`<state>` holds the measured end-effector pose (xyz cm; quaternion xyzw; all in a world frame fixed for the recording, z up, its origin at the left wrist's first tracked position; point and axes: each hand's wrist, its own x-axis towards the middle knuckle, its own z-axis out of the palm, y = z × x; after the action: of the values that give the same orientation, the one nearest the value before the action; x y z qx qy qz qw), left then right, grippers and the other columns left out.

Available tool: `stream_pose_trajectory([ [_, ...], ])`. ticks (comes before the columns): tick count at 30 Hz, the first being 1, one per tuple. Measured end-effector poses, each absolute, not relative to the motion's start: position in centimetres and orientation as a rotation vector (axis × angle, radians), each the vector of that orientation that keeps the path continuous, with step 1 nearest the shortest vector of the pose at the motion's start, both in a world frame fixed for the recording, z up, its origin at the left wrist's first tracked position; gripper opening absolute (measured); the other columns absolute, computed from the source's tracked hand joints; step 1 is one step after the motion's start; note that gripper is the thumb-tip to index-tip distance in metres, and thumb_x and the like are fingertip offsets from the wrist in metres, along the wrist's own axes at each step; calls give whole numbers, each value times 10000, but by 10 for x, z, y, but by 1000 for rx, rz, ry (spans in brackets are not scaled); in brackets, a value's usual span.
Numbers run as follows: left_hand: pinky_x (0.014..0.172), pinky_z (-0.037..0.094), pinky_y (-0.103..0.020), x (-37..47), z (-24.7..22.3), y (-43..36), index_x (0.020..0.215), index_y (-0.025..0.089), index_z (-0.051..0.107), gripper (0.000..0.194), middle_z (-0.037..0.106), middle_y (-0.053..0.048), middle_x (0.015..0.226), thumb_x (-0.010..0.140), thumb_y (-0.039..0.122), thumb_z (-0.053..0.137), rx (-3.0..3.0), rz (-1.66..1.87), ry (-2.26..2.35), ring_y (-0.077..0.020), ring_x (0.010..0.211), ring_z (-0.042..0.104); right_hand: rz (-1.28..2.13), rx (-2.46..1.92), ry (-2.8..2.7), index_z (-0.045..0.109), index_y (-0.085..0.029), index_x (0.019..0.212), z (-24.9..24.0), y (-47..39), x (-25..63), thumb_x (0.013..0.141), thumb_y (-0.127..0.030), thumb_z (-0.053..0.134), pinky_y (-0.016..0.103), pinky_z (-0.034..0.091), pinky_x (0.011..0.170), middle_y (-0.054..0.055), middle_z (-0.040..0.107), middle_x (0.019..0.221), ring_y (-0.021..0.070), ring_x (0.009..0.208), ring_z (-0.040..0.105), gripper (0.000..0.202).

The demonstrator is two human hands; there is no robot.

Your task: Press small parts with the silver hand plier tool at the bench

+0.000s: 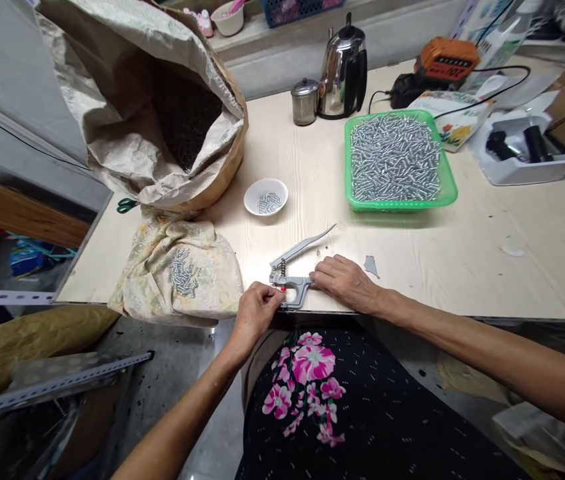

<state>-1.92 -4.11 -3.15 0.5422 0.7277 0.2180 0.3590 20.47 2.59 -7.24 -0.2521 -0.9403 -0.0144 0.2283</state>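
Note:
Grey hand pliers [300, 288] with a coil spring and a red part at the jaw lie at the table's front edge, their upper lever raised. My left hand [258, 308] is closed in a pinch at the jaw, beside the red part; whatever its fingertips hold is too small to make out. My right hand [345, 283] rests on the table with its fingers closed around the end of the lower handle. To the left, a pile of small silver ribbed metal pieces [183, 273] sits on a flowered cloth [155, 297]. Similar pieces lie in a white bowl [252, 205] behind the pliers.
A green basket [449, 195] full of silver pieces stands at the back right. At the back left is a large open sack [127, 157] with dark contents, near green scissors [126, 205]. A kettle [343, 70], metal canister [305, 102] and orange battery [446, 59] stand behind.

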Motion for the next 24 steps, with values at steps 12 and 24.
stream_pose_trajectory([
  [12,558,339,-232,-17,-20,-28,506,172,665,179,580,13,513,662,255,634,1399,473,1842,-139,565,529,299,-883,-2664,472,-169,1359,-49,37,213,862,-624,575,478,374,963,176,481,1386,335,1213,436,682],
  [24,510,286,-230,-14,-27,-35,494,165,680,204,524,27,431,685,221,635,1421,480,1899,-117,490,464,150,-808,-2881,387,-74,1439,-56,69,216,750,-771,580,548,367,1014,243,492,1384,400,1237,459,999],
])
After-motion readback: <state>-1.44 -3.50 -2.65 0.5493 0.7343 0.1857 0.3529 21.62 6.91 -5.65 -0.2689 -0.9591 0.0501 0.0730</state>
